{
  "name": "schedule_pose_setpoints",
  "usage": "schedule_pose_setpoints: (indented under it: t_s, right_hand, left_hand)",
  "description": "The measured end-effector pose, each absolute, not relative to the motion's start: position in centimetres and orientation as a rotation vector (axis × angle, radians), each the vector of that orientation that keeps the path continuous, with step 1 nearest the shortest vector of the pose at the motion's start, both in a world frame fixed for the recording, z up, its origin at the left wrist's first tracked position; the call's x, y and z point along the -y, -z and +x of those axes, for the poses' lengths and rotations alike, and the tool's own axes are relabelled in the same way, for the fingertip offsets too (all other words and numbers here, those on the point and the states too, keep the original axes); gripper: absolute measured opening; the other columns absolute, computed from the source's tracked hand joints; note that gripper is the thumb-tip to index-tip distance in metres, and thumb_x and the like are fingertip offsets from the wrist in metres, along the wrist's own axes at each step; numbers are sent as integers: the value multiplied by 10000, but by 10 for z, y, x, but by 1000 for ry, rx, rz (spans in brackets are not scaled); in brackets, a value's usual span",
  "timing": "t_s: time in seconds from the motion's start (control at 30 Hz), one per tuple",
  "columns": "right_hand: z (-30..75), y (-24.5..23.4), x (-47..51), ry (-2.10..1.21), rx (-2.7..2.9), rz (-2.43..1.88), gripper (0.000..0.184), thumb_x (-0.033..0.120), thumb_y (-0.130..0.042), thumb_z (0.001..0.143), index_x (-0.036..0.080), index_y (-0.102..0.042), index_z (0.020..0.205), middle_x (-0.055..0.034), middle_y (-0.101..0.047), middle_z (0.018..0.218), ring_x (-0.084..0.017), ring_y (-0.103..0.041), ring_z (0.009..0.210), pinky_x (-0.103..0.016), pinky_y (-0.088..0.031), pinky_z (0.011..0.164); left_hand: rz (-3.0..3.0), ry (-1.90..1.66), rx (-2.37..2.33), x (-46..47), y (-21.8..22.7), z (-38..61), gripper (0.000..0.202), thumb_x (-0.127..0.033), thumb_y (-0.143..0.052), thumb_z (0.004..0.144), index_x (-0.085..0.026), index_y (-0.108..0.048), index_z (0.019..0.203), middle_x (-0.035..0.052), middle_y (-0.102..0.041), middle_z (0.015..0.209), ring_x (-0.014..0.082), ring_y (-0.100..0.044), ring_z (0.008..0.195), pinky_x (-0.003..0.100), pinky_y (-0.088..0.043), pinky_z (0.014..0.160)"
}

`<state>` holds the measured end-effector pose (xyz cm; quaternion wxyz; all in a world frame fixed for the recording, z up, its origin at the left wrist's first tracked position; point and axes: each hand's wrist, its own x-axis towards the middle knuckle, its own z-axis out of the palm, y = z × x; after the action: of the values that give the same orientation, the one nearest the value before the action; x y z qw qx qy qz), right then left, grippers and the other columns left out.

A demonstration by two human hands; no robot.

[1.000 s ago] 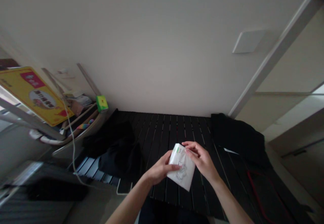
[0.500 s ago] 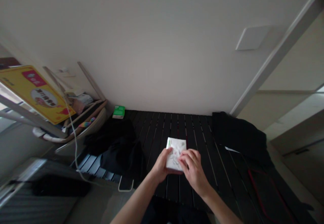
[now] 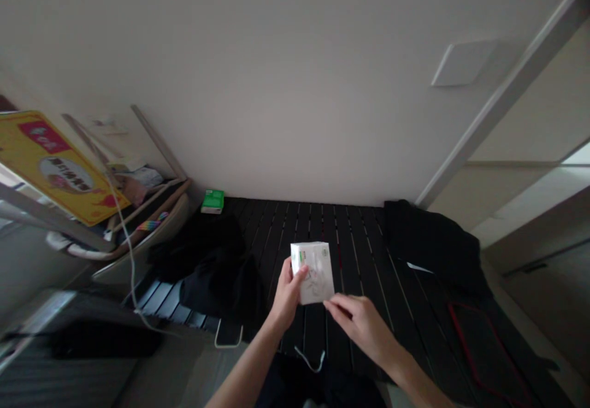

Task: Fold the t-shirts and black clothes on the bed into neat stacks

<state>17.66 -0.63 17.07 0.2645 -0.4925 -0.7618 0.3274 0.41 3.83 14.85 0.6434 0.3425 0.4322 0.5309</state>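
Note:
A small white box [image 3: 318, 276] with printed line art and a green mark is held upright and slightly tilted over the black slatted surface. My left hand [image 3: 286, 297] is closed around its left side, with the thumb lying across the front face. At the lower right corner, my right hand [image 3: 357, 319] has thumb and forefinger pinched together at the box's edge. The other fingers of that hand are curled in.
Black slats [image 3: 286, 223] run under my hands to the wall. A green box [image 3: 212, 201] stands at the back left, near dark cloth [image 3: 216, 266]. More black cloth [image 3: 428, 242] lies at right. A phone [image 3: 228, 333] and a red-edged dark panel [image 3: 488, 353] are also there.
The box has shifted a little left and up and turned. My right hand has moved from its front face down to the lower right corner.

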Motion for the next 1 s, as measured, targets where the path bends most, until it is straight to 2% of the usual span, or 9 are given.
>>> schedule_pose_setpoints:
  t_s: [0.1,0.13,0.27,0.33,0.47,0.7,0.87,1.0]
  right_hand:
    - [170,-179,-10,-590,1948,-1281,222,256,-425,947,214,-629,1025,-53,-616,911,-165,-605,815,-273,-478,756]
    - [167,-181,-13,-487,1962,-1282,218,224,-431,938,213,-625,1037,-66,-595,948,-177,-593,862,-291,-477,787]
    - [157,-182,-16,-91,2029,-1480,173,143,-522,867,218,-648,960,-90,-555,992,-237,-541,902,-378,-464,802]
    - [156,-180,-16,-21,2012,-1550,131,142,-580,832,212,-651,918,-94,-560,1009,-260,-519,915,-410,-452,810]
    - [162,-173,-23,-238,1911,-1495,38,159,-620,814,194,-629,826,-72,-571,909,-245,-499,895,-377,-446,794]
    - [173,-161,-33,-605,1776,-1414,117,121,-577,795,208,-578,717,-36,-569,792,-223,-485,844,-357,-422,769]
    - [171,-153,-32,-594,1695,-1410,98,161,-570,785,214,-539,709,-31,-554,781,-218,-485,824,-347,-419,742]
    - [170,-152,-28,-536,1637,-1410,109,152,-548,767,218,-504,693,-25,-539,756,-203,-503,786,-324,-424,711]
  left_hand:
    - [877,-1226,-1006,-29,-149,10,418,-417,-659,815,-186,-549,1146,70,-641,1051,202,-604,939,296,-482,816]
    - [895,-1240,-1020,-27,-148,11,418,-416,-653,820,-186,-546,1151,72,-638,1052,206,-599,947,299,-478,820]
    - [955,-1344,-1152,-19,-146,15,451,-416,-651,821,-200,-506,1189,70,-620,1075,218,-577,991,303,-460,843]
    - [1016,-1371,-1212,-16,-146,16,466,-400,-656,820,-210,-486,1209,67,-609,1102,219,-573,1008,301,-449,856]
    - [1106,-1371,-1237,-10,-148,19,463,-375,-638,837,-224,-459,1237,63,-598,1136,215,-580,1006,298,-439,867]
    - [1150,-1319,-1197,-9,-150,22,549,-330,-693,791,-233,-439,1269,74,-597,1181,237,-571,1069,329,-422,933]
    - [1140,-1299,-1113,-12,-150,19,603,-331,-740,743,-244,-429,1252,73,-574,1208,244,-561,1090,341,-414,953]
    - [1109,-1230,-937,-18,-142,7,620,-374,-769,706,-244,-441,1216,73,-556,1198,252,-550,1089,337,-430,914]
